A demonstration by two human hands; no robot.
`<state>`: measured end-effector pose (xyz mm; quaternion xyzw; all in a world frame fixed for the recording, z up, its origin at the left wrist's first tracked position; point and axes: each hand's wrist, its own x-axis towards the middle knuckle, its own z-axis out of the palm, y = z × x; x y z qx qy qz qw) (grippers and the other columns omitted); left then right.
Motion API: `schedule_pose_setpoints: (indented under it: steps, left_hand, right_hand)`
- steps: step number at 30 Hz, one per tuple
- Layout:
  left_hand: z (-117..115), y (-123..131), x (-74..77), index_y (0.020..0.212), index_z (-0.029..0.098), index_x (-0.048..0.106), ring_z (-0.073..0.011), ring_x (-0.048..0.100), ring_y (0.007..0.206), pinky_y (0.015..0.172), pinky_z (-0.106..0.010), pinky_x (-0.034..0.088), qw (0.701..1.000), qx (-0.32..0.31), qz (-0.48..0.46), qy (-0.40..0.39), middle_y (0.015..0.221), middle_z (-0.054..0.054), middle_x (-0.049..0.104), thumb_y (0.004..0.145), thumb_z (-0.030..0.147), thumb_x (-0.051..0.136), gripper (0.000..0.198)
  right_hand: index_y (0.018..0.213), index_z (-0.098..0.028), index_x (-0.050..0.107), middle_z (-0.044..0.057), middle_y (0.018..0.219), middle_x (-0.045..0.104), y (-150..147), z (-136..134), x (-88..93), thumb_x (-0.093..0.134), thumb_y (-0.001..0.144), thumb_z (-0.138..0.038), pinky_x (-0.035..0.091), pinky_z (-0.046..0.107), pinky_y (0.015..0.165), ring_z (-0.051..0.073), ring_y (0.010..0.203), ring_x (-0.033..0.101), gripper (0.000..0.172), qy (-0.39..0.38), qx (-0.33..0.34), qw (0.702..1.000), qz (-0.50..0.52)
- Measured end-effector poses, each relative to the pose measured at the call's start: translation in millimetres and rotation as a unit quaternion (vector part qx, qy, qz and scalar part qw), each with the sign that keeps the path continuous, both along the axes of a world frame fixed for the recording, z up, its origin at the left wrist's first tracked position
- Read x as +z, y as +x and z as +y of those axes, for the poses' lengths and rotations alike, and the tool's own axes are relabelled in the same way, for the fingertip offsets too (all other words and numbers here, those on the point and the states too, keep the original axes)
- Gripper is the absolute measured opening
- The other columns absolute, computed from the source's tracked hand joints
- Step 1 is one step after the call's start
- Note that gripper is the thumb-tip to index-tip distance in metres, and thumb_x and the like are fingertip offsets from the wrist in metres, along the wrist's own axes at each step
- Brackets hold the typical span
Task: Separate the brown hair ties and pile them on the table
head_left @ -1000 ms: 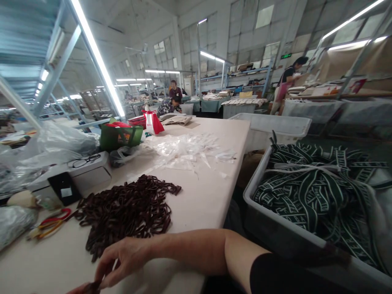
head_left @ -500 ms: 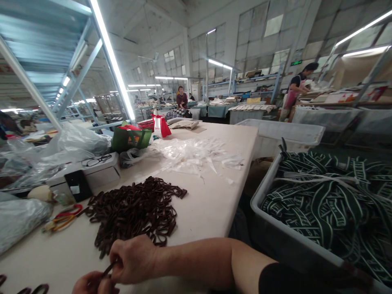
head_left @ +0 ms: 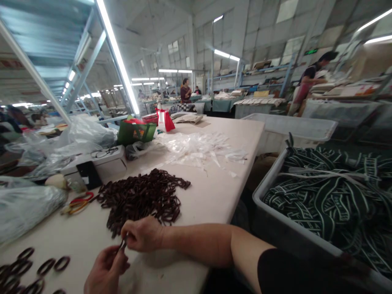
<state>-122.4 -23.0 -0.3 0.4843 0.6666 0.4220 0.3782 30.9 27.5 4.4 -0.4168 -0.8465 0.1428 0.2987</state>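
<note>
Between my two hands is a small dark brown loop (head_left: 123, 243) of strap, pinched from both sides. My left hand (head_left: 107, 267) grips its lower end with thumb and fingers. Closed on the upper end is my right hand (head_left: 142, 234), which partly hides the loop. Just beyond my hands a heap of dark brown loops (head_left: 139, 198) lies on the pale table (head_left: 202, 204). At the lower left, several rounder, opened-out brown loops (head_left: 45, 267) lie apart from the heap.
Scissors with red and yellow handles (head_left: 78, 203) lie left of the heap. Clear plastic scraps (head_left: 196, 147) spread across the table's far part. A white box (head_left: 108, 163) bears glasses. At right stands a grey bin (head_left: 260, 198) of green lettered straps. Co-workers are farther back.
The view has turned slightly left and down. Both hands, still on the loop, sit higher in the picture, and more of the left hand and the lower-left loops shows.
</note>
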Motion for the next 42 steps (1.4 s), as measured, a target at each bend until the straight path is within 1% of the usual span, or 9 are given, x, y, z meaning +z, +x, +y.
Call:
schedule_pose_setpoints:
  steps: [3,6,10,19,24,27,30,34,42]
  left_hand:
    - [-2,-18,13.6,0.089,0.018,0.057,-0.0203,0.065,0.050,0.049,-0.027,0.053,0.995,0.078,0.018,0.056,0.058,0.000,0.065,0.057,0.048,0.067,0.045]
    - [-4,-47,22.5,0.104,0.015,0.053,-0.0154,0.060,0.046,0.046,-0.023,0.051,0.973,0.193,0.015,0.127,0.057,0.003,0.062,0.060,0.036,0.068,0.051]
    - [-8,-73,26.5,0.116,0.013,0.048,-0.0102,0.056,0.043,0.044,-0.019,0.048,0.941,0.272,-0.010,0.199,0.062,0.004,0.061,0.063,0.029,0.068,0.058]
    - [-8,-21,15.9,0.113,0.016,0.054,-0.0117,0.060,0.049,0.049,-0.022,0.051,0.980,0.095,0.014,0.172,0.067,0.002,0.062,0.073,0.036,0.064,0.045]
    - [-9,-14,12.1,0.107,0.016,0.059,-0.0123,0.061,0.054,0.052,-0.023,0.051,0.988,0.054,0.016,0.143,0.071,0.000,0.063,0.074,0.042,0.064,0.042]
    - [-9,-10,12.6,0.109,0.015,0.061,-0.0126,0.062,0.059,0.053,-0.022,0.050,0.992,0.033,-0.018,0.120,0.079,-0.003,0.066,0.073,0.045,0.067,0.047]
    - [-9,-4,13.1,0.111,0.015,0.062,-0.0133,0.064,0.064,0.054,-0.021,0.049,0.993,-0.010,-0.068,0.097,0.085,-0.005,0.068,0.075,0.050,0.066,0.050]
    - [-11,-1,12.3,0.105,0.017,0.067,-0.0113,0.062,0.062,0.056,-0.021,0.049,0.994,-0.029,-0.029,0.105,0.080,-0.002,0.066,0.075,0.049,0.068,0.044]
    - [-10,-2,12.1,0.081,0.015,0.063,-0.0099,0.055,0.048,0.047,-0.020,0.044,0.995,-0.025,-0.054,0.079,0.061,0.001,0.062,0.066,0.048,0.074,0.038]
  right_hand:
    - [0.107,-0.023,0.061,-0.004,0.088,0.069,13,4,19.6,0.060,0.087,-0.027,0.041,0.017,0.065,0.010,0.075,0.063,0.021,0.006,0.023,1.000,-0.007]
    - [0.100,-0.021,0.063,0.000,0.098,0.068,34,22,36.1,0.049,0.094,-0.026,0.041,0.018,0.074,0.011,0.085,0.062,0.016,0.008,-0.082,0.995,-0.062]
    - [0.099,-0.015,0.063,0.010,0.098,0.067,50,40,34.4,0.053,0.091,-0.036,0.044,0.026,0.075,0.021,0.088,0.063,0.024,-0.015,-0.120,0.987,-0.102]
    - [0.094,-0.015,0.068,0.012,0.098,0.068,27,29,15.5,0.051,0.089,-0.016,0.047,0.029,0.079,0.022,0.093,0.063,0.018,-0.037,-0.045,0.983,-0.175]
    - [0.098,-0.018,0.069,0.008,0.103,0.067,31,33,22.0,0.053,0.092,-0.020,0.045,0.026,0.083,0.018,0.097,0.061,0.018,-0.034,-0.029,0.995,-0.091]
    - [0.104,-0.018,0.068,0.003,0.097,0.067,26,30,21.7,0.057,0.091,-0.025,0.046,0.020,0.075,0.012,0.086,0.061,0.018,-0.103,0.035,0.994,0.023]
    - [0.102,-0.014,0.067,0.000,0.081,0.065,16,24,15.8,0.058,0.090,-0.025,0.045,0.016,0.060,0.009,0.068,0.058,0.019,-0.248,0.130,0.951,0.135]
    - [0.090,-0.014,0.064,-0.002,0.073,0.061,6,16,9.1,0.065,0.084,-0.023,0.047,0.015,0.054,0.009,0.066,0.058,0.011,-0.387,0.170,0.883,0.203]
    - [0.084,-0.014,0.053,0.000,0.074,0.062,-1,7,8.7,0.052,0.091,-0.017,0.052,0.016,0.052,0.011,0.065,0.066,0.008,-0.478,0.167,0.831,0.231]
